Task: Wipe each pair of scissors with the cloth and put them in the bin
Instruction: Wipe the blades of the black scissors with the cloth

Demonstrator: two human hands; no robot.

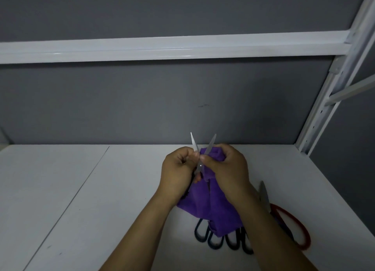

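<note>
Left hand [176, 171] grips open scissors [200, 166]; right hand [229, 169] pinches purple cloth [211, 207] on one blade. More scissors [215, 241] lie at five o'clock.

1 pair of silver-bladed scissors [199, 166] is raised above the bench [101, 189], blades spread in a V, tips pointing up. The purple cloth [209, 205] bunches round the right blade and hangs down over dark-handled scissors [215, 240] on the bench, 4 loops showing. Red-handled scissors [263, 195] lie just beside them, rightward.
</note>
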